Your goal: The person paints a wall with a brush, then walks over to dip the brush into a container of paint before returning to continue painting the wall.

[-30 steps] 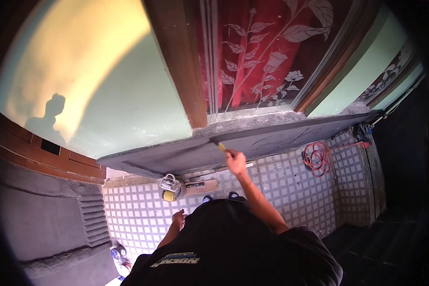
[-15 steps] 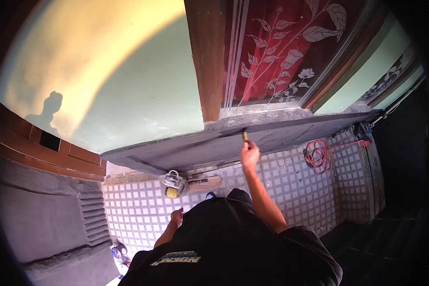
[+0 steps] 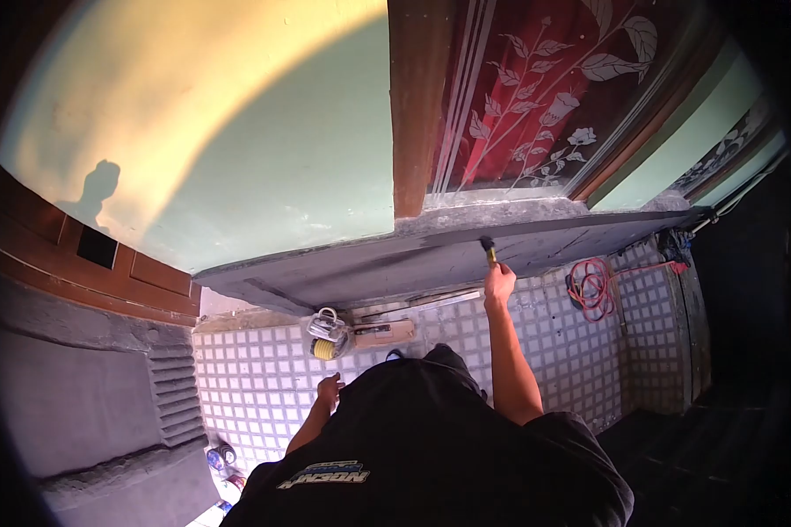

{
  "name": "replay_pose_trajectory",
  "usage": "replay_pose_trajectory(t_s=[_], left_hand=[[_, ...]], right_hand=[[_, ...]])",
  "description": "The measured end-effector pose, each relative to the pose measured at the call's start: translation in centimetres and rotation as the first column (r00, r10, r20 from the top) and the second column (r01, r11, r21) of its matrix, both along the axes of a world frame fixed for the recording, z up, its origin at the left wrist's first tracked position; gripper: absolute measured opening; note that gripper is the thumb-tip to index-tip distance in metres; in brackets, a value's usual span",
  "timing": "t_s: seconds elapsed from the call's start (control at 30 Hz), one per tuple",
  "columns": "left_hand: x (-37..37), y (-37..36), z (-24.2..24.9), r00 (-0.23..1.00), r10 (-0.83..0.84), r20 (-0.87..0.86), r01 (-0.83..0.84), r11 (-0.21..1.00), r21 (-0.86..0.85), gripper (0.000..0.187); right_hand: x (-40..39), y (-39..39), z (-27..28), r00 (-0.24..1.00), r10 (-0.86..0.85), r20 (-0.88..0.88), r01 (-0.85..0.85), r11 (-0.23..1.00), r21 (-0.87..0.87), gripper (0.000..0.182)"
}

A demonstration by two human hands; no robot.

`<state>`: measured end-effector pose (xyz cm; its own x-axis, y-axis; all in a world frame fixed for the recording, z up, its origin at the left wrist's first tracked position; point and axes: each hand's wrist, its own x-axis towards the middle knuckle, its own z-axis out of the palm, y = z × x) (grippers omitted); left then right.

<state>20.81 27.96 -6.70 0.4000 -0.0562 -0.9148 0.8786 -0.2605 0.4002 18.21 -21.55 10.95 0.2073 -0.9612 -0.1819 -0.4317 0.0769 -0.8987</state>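
Observation:
My right hand (image 3: 499,284) is closed round the handle of a paintbrush (image 3: 490,251), which shows a yellow band and dark bristles. The bristles are up against the grey lower wall (image 3: 439,261), below the window sill, where darker streaks show on the surface. Low beside my body, my left hand (image 3: 329,389) hangs over the tiled floor with its fingers loosely apart and nothing visible in it.
By the wall's foot stand a clear container with a pale handle (image 3: 328,324), a yellow ribbed roll (image 3: 322,349) and a piece of cardboard (image 3: 384,333). A coiled red hose or cable (image 3: 591,290) lies at right. Cans (image 3: 221,456) stand at lower left. Above is a flower-etched window (image 3: 536,97).
The paintbrush in my right hand has moved to the right along the grey wall, and more of its bristles shows. My left hand stays low at my side. The view has shifted slightly.

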Motion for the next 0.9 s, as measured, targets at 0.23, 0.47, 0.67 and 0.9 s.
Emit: replay_pose_trajectory(t_s=[0.23, 0.47, 0.67, 0.9], left_hand=[[-0.7, 1.6, 0.1, 0.995, -0.086, 0.041, 0.086, 0.996, 0.006, 0.03], [-0.5, 0.9, -0.4, 0.997, 0.077, 0.029, -0.075, 0.995, -0.066, 0.035], [-0.5, 0.1, 0.8, 0.995, 0.099, 0.012, -0.098, 0.994, -0.052, 0.04], [-1.8, 1.9, -0.8, 0.985, -0.055, 0.166, 0.051, 0.998, 0.03, 0.033]], right_hand=[[5.1, 7.5, -0.4, 0.946, 0.066, 0.319, -0.179, 0.924, 0.339, 0.023], [4.6, 10.1, 2.6, 0.833, 0.445, 0.329, -0.55, 0.726, 0.413, 0.022], [2.6, 4.8, 3.1, 0.955, 0.111, 0.274, -0.204, 0.919, 0.337, 0.017], [4.6, 7.4, 0.1, 0.95, -0.114, 0.289, 0.029, 0.958, 0.284, 0.022]])
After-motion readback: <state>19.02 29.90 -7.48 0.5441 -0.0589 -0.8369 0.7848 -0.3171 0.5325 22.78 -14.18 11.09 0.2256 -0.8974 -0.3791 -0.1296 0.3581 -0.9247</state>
